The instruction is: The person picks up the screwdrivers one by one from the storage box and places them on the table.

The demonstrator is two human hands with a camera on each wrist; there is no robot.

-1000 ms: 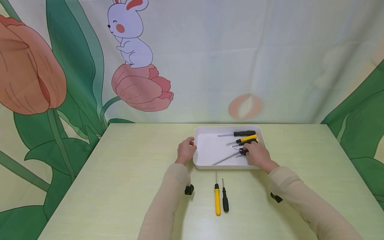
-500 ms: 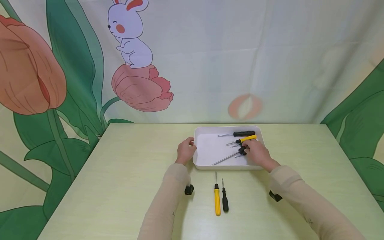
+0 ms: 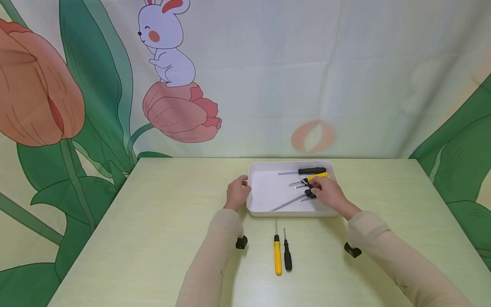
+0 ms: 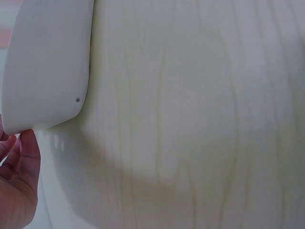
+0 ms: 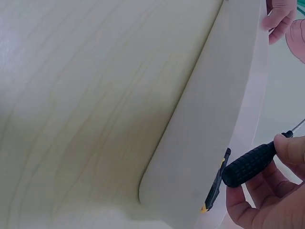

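My left hand (image 3: pixel 238 192) pinches the left rim of a white plastic tray (image 3: pixel 262 181). In the left wrist view its fingers (image 4: pixel 29 152) touch the tray's end. Over the right part of the tray, my right hand (image 3: pixel 329 192) holds a black-handled screwdriver (image 5: pixel 250 164) between thumb and fingers, its shaft tilted up and away to the left. Beneath and around that hand lie several screwdrivers: a black one (image 3: pixel 312 171) along the back wall, a yellow one (image 3: pixel 317 176) just in front of it, and one with a long shaft (image 3: pixel 287 203). Some handles are hidden by the hand.
In front of the tray, a yellow-handled screwdriver (image 3: pixel 278 257) and a smaller black-handled screwdriver (image 3: pixel 287 256) lie side by side on the pale wooden table (image 3: pixel 168 213), tips pointing away. A printed curtain (image 3: pixel 253 85) hangs behind the table's back edge.
My right hand has shifted slightly and raised the black-handled screwdriver off the others, so its shaft now shows above the tray floor. The left hand stays at the rim.
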